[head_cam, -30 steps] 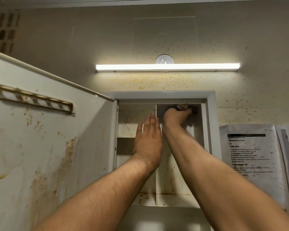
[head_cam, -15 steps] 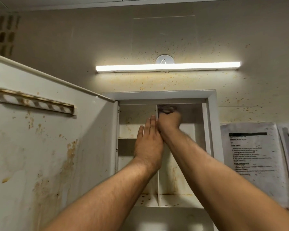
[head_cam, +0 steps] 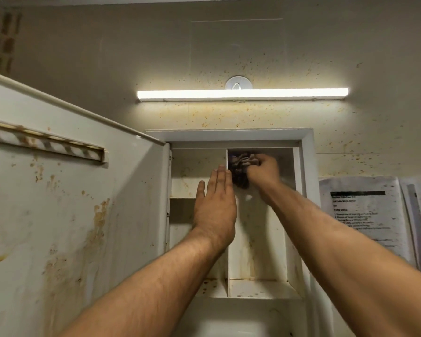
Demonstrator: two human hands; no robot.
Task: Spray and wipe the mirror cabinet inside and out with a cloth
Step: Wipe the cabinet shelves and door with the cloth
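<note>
The white mirror cabinet (head_cam: 306,166) hangs on the wall with its stained door (head_cam: 71,203) swung open to the left. Inside, a vertical divider (head_cam: 228,285) splits it, and brown stains mark the back and shelves. My right hand (head_cam: 263,171) grips a dark bunched cloth (head_cam: 241,170) high in the right compartment, against the divider. My left hand (head_cam: 214,210) lies flat with straight fingers against the divider's front edge, a little below the cloth. No spray bottle is in view.
A lit tube lamp (head_cam: 242,94) runs across the spattered wall above the cabinet. Printed paper sheets (head_cam: 360,210) hang on the wall to the right. A slotted rail (head_cam: 46,144) sits on the door's inner face.
My right hand with the cloth swept from the top right of the compartment to the divider, then turned so the cloth shows. My left hand has stayed on the divider.
</note>
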